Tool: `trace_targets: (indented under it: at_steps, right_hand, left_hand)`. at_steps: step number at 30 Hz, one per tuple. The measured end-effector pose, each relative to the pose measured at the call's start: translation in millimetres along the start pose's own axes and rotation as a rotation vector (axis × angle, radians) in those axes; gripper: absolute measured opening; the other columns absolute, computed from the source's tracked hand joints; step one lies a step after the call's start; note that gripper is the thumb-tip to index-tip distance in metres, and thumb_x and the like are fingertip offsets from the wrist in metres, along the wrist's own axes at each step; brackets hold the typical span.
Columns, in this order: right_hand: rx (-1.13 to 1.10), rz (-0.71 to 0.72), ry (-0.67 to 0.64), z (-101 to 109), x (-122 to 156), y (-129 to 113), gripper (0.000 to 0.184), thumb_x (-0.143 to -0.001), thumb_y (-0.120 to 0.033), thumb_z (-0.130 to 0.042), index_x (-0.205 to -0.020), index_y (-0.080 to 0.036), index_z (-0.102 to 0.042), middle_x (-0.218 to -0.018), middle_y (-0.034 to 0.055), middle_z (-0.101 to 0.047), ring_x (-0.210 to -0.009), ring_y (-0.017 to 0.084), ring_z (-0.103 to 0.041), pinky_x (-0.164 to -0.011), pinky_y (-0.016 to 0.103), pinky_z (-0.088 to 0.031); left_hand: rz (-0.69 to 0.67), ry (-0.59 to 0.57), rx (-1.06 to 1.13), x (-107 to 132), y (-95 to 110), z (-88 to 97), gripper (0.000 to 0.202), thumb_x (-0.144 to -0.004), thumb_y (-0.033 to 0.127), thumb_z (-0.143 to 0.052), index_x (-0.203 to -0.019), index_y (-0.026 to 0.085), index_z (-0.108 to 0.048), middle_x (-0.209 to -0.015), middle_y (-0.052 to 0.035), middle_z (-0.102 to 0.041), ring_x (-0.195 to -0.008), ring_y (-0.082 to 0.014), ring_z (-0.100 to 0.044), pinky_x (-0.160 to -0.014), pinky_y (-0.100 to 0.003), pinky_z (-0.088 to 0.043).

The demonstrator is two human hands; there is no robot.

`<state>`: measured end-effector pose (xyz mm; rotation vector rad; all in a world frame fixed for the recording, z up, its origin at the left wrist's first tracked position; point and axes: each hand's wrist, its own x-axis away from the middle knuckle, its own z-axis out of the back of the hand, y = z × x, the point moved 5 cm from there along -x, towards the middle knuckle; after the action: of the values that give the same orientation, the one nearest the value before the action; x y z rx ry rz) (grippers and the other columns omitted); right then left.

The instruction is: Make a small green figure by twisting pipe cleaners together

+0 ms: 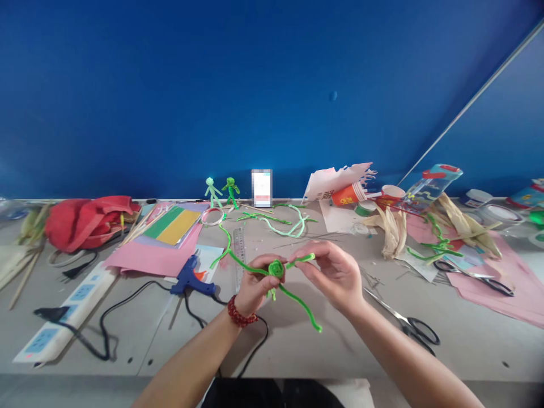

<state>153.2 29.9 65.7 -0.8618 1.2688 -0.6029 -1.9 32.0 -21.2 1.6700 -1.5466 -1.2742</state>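
Observation:
My left hand pinches a bright green pipe cleaner piece, wound into a tight coil. Long green strands stick out from it: one runs up to the left, another hangs down to the right. With thumb and fingers closed, my right hand holds a short green pipe cleaner end on the coil's right side. Both hands are raised above the table. At the back stand two small pipe cleaner figures, a pale green one and a darker green one. Loose pale green pipe cleaners lie beyond my hands.
A blue glue gun with a black cord and a power strip are on the left. Black-handled scissors lie right of my right arm. A ruler, coloured sheets, a phone and dried husks surround the work.

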Motion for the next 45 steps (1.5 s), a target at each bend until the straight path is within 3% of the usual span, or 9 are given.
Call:
trace_targets:
  at_steps: [8, 17, 27, 33, 45]
  right_hand:
    - [-0.093, 0.006, -0.02, -9.1, -8.4, 1.6, 0.003, -0.088, -0.019, -0.062, -0.087, -0.022, -0.062, -0.087, 0.0047, -0.069, -0.085, 0.019, -0.066, -0.074, 0.033, -0.054]
    - [-0.123, -0.05, -0.048, -16.5, -10.6, 7.4, 0.007, -0.087, -0.02, -0.065, -0.082, -0.021, -0.06, -0.081, 0.0016, -0.065, -0.071, 0.014, -0.064, -0.064, 0.028, -0.053]
    - [0.019, 0.081, -0.09, -13.1, -9.5, 3.1, 0.01, -0.085, -0.012, -0.062, -0.089, -0.021, -0.063, -0.084, 0.0035, -0.067, -0.081, 0.018, -0.065, -0.074, 0.033, -0.052]
    - [-0.001, 0.072, -0.039, -8.0, -12.9, 4.7, 0.012, -0.084, -0.01, -0.063, -0.085, -0.022, -0.061, -0.084, 0.0031, -0.067, -0.083, 0.018, -0.065, -0.076, 0.034, -0.052]
    - [-0.028, 0.01, -0.109, -14.2, -11.2, 5.8, 0.009, -0.085, -0.013, -0.064, -0.087, -0.021, -0.064, -0.083, 0.003, -0.07, -0.079, 0.017, -0.067, -0.071, 0.03, -0.052]
  left_hand:
    - [0.006, -0.004, 0.074, -3.6, 2.3, -0.8, 0.033, -0.071, 0.043, -0.076, -0.093, 0.019, -0.071, -0.065, -0.0029, -0.064, -0.058, -0.0165, -0.058, -0.054, -0.028, -0.042]
    - [0.014, 0.05, 0.064, -4.0, 6.3, -0.7, 0.031, -0.069, 0.04, -0.079, -0.09, 0.018, -0.072, -0.066, -0.0025, -0.066, -0.057, -0.0149, -0.059, -0.054, -0.026, -0.045]
    - [-0.016, 0.106, -0.043, -1.9, 5.5, 2.7, 0.033, -0.068, 0.038, -0.08, -0.091, 0.016, -0.073, -0.067, -0.0023, -0.066, -0.055, -0.0133, -0.059, -0.052, -0.025, -0.048]
    - [-0.064, 0.048, 0.043, -3.2, 10.0, -0.2, 0.027, -0.073, 0.034, -0.077, -0.094, 0.018, -0.073, -0.067, -0.0028, -0.068, -0.056, -0.0135, -0.061, -0.053, -0.024, -0.048]
    - [-0.102, 0.023, 0.075, -1.9, 10.1, -2.4, 0.025, -0.076, 0.032, -0.075, -0.097, 0.018, -0.072, -0.067, -0.0022, -0.068, -0.057, -0.0134, -0.062, -0.052, -0.024, -0.048]
